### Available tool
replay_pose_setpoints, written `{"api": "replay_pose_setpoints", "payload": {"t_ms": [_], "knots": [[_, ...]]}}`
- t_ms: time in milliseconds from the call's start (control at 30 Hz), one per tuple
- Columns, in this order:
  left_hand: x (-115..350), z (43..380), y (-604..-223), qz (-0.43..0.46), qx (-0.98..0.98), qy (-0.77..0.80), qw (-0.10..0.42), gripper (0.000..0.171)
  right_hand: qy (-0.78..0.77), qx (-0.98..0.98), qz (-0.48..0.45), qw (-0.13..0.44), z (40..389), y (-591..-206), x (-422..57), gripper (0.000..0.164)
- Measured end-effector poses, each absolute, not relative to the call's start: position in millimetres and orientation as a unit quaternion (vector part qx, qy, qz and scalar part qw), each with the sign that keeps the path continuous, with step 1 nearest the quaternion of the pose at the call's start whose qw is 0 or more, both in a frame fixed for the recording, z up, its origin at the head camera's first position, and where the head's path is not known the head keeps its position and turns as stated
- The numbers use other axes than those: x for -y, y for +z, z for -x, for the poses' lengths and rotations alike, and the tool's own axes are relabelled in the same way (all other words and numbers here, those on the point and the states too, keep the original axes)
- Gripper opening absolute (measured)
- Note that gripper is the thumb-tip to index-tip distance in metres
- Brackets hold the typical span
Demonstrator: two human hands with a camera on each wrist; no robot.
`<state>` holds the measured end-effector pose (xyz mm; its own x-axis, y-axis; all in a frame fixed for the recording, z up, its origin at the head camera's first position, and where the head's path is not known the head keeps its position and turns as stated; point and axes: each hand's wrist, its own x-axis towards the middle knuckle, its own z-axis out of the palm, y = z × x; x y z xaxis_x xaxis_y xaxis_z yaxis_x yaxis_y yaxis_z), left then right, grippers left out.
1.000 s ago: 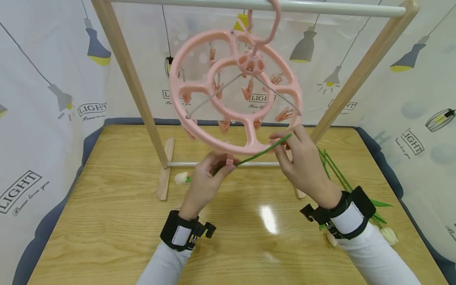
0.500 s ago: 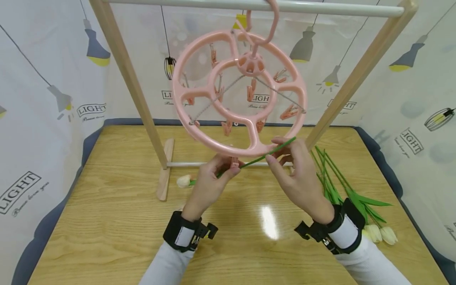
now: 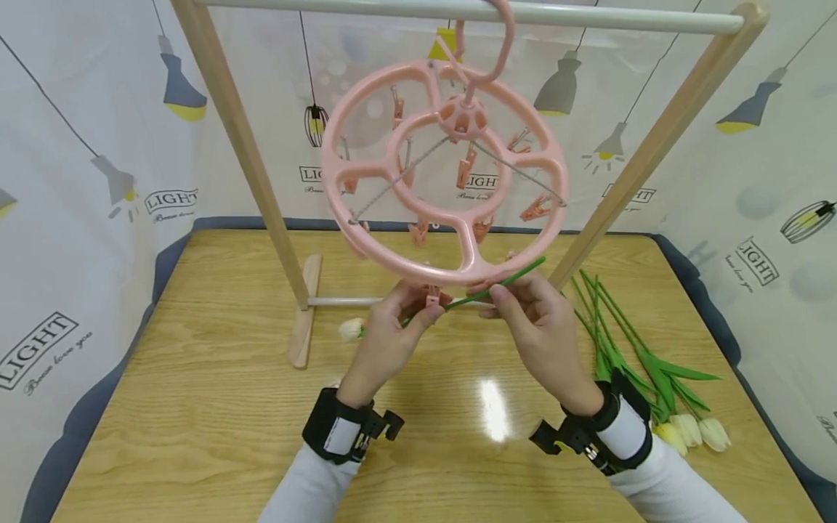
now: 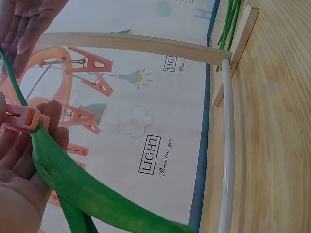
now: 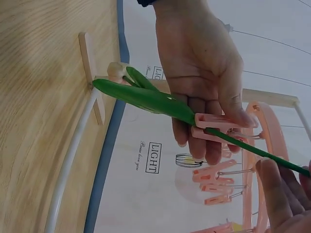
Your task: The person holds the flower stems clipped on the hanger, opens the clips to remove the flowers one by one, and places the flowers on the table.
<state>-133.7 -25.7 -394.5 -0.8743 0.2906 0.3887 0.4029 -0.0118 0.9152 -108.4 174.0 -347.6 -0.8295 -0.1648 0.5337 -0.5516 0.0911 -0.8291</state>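
A pink round clip hanger (image 3: 371, 247) hangs by its hook, tilted, with several clothespins around it. My left hand (image 3: 391, 330) pinches one pink clothespin (image 5: 218, 121) at the ring's near edge. Between that clothespin's jaws lies the green stem (image 4: 13, 80) of a white tulip (image 3: 351, 330), whose bloom points left. Its long green leaves (image 5: 141, 97) spread just beside the clothespin, on the bloom side. My right hand (image 3: 546, 327) holds the stem's other end between thumb and fingers, just under the rim.
A wooden stand with a white top bar (image 3: 588, 18) carries the hanger; its white lower bar (image 4: 227, 145) runs behind my hands. Several tulips (image 3: 685, 428) lie on the wooden table (image 3: 216, 436) at the right. A lamp-print cloth (image 3: 255, 94) surrounds the table.
My right hand has come down and left along the stem, off the ring's edge. The ring has swung slightly right. My left hand keeps hold of the clothespin, shifting slightly right.
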Motion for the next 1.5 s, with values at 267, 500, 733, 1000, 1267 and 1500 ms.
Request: {"api": "replay_pose_setpoints", "payload": {"t_ms": [267, 500, 733, 1000, 1267, 1500], "knots": [[22.5, 131.6, -389.5, 0.251, 0.704, -0.663, 0.049, 0.028, 0.644, 0.699, -0.265, 0.162, 109.3, -345.6, -170.9, 0.022], [23.0, 130.3, -382.6, 0.261, 0.71, -0.652, 0.044, 0.019, 0.643, 0.679, -0.298, 0.195, 112.3, -346.0, -169.5, 0.019], [25.3, 127.1, -377.5, 0.244, 0.709, -0.659, 0.062, 0.025, 0.635, 0.67, -0.32, 0.214, 113.7, -344.8, -168.2, 0.02], [25.8, 128.0, -375.9, 0.242, 0.677, -0.69, 0.083, 0.023, 0.625, 0.667, -0.342, 0.218, 114.4, -347.1, -166.7, 0.019], [24.6, 131.1, -379.0, 0.255, 0.653, -0.709, 0.077, 0.023, 0.667, 0.658, -0.29, 0.195, 114.4, -348.1, -167.2, 0.014], [22.3, 131.1, -379.8, 0.248, 0.662, -0.7, 0.098, 0.021, 0.657, 0.688, -0.249, 0.182, 112.9, -347.1, -166.6, 0.018]]}}
